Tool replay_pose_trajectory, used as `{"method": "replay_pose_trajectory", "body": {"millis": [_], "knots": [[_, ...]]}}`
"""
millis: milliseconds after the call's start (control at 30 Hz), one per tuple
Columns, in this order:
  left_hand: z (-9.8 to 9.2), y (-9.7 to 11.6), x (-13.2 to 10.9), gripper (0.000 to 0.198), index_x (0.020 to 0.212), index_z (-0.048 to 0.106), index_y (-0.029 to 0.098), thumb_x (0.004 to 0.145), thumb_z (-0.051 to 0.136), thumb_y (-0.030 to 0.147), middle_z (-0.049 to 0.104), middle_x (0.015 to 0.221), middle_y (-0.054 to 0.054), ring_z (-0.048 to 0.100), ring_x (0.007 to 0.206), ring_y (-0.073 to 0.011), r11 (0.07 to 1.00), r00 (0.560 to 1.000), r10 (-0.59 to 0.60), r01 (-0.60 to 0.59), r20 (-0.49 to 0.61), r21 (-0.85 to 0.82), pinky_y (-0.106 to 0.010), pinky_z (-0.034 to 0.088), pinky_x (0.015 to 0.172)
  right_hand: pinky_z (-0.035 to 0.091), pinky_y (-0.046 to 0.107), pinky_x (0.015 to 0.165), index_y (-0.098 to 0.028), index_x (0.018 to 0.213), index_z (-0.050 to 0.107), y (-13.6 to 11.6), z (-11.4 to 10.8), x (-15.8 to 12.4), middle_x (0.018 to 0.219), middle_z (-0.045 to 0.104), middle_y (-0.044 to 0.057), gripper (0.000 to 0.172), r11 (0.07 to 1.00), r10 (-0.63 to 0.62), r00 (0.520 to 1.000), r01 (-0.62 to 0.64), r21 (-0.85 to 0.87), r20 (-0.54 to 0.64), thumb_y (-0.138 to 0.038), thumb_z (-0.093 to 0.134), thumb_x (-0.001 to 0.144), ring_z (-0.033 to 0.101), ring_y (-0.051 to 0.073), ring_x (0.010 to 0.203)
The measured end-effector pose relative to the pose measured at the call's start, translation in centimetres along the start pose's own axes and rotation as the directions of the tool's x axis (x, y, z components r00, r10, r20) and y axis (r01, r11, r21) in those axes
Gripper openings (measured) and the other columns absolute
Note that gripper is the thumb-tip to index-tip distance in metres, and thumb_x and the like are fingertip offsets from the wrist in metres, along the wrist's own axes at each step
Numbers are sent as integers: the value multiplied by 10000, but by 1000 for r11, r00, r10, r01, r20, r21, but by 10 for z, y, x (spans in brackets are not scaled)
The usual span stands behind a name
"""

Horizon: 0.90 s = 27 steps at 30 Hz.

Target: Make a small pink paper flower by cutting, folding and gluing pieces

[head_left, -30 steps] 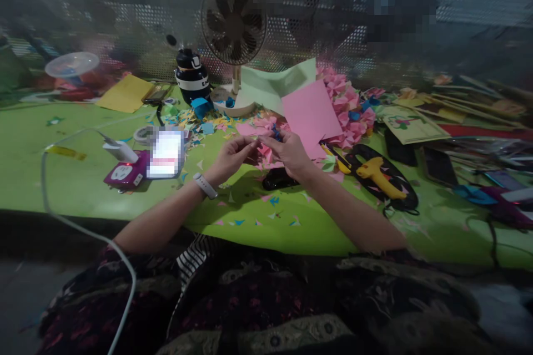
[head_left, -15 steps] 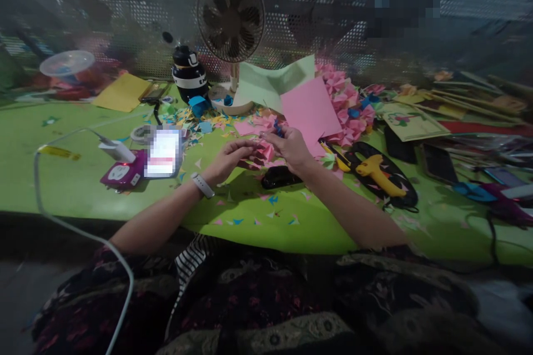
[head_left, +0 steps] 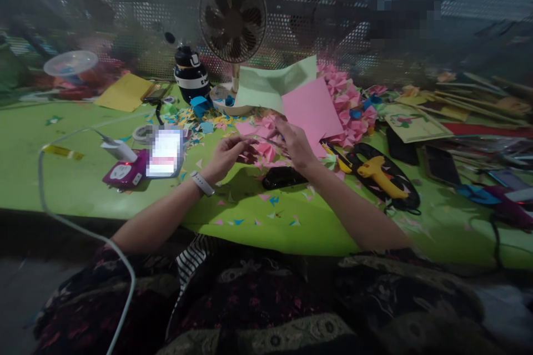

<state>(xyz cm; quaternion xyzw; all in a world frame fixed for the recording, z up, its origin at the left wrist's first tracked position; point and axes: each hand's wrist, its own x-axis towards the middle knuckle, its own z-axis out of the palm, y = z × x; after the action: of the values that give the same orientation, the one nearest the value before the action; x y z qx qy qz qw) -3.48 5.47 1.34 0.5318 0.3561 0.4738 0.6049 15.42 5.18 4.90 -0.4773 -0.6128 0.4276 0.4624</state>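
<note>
My left hand (head_left: pixel 231 156), with a white watch band (head_left: pixel 202 183) on its wrist, is closed in a pinch on one end of a thin, slightly bowed strip (head_left: pixel 262 137). Its other end runs to my right hand (head_left: pixel 295 145), whose fingers are bent around it; whether it is wire or paper I cannot tell. Something small and dark blue shows at the right fingertips. Folded pink paper pieces (head_left: pixel 266 151) lie just behind and below the hands. Under my right hand a black object (head_left: pixel 283 177) rests on the green tabletop (head_left: pixel 250 233).
A yellow glue gun (head_left: pixel 385 178) lies on a black pad to the right. Pink (head_left: pixel 312 108) and green sheets (head_left: pixel 277 86) lean before a pink paper pile (head_left: pixel 347 100). A fan (head_left: pixel 233 16), black bottle (head_left: pixel 191 77), lit phone (head_left: pixel 164 152) and purple power socket (head_left: pixel 127 171) with a white cable stand left.
The thin strip now shows stretched between both hands. My right hand has turned and shifted slightly right; my left fingers have drawn together into a pinch.
</note>
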Motion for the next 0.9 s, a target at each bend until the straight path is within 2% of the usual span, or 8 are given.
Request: {"method": "replay_pose_trajectory", "body": {"millis": [67, 167, 300, 533, 667, 900], "knots": [[-3, 0, 1, 273, 934, 719, 138, 849, 694, 396, 744, 765, -65, 678, 584, -114, 1000, 999, 28, -27, -41, 8, -226, 545, 555, 337, 265, 508, -191, 634, 595, 2, -2, -3, 492, 400, -47, 663, 986, -80, 997, 82, -142, 17, -793, 444, 865, 365, 88, 452], [-5, 1, 2, 290, 963, 723, 139, 848, 695, 403, 738, 757, -60, 686, 600, -122, 999, 999, 43, -42, -26, 16, -241, 559, 575, 409, 282, 617, -188, 567, 569, 6, -1, -8, 576, 578, 21, 717, 937, -148, 986, 164, -309, 76, -831, 414, 844, 524, 125, 550], [-2, 2, 0, 288, 978, 719, 147, 835, 711, 397, 727, 746, -39, 685, 607, -119, 998, 998, 64, -64, 6, 16, -250, 570, 595, 408, 284, 627, -189, 569, 575, 9, 1, -10, 600, 631, 36, 734, 900, -147, 984, 175, -400, 100, -839, 378, 846, 575, 151, 581], [-1, 0, -2, 346, 917, 721, 138, 782, 768, 453, 744, 762, -44, 676, 575, -105, 997, 996, 81, -80, 49, -14, -238, 575, 587, 417, 276, 637, -183, 582, 597, 10, -1, -8, 607, 649, 40, 727, 881, -133, 983, 177, -439, 129, -817, 375, 861, 594, 156, 595], [-2, 0, -3, 409, 929, 747, 133, 737, 804, 490, 763, 783, -66, 689, 582, -116, 996, 995, 89, -90, 46, 20, -245, 586, 598, 439, 276, 669, -182, 554, 596, 11, -3, -8, 599, 653, 42, 716, 893, -129, 981, 178, -414, 143, -789, 394, 874, 612, 160, 609], [0, 3, -5, 399, 870, 773, 150, 704, 822, 510, 775, 772, -81, 711, 598, -138, 993, 994, 108, -109, 23, 49, -269, 608, 618, 476, 291, 702, -193, 511, 608, 8, -1, -10, 634, 674, 58, 667, 915, -144, 977, 191, -357, 154, -730, 465, 881, 651, 181, 665]]}}
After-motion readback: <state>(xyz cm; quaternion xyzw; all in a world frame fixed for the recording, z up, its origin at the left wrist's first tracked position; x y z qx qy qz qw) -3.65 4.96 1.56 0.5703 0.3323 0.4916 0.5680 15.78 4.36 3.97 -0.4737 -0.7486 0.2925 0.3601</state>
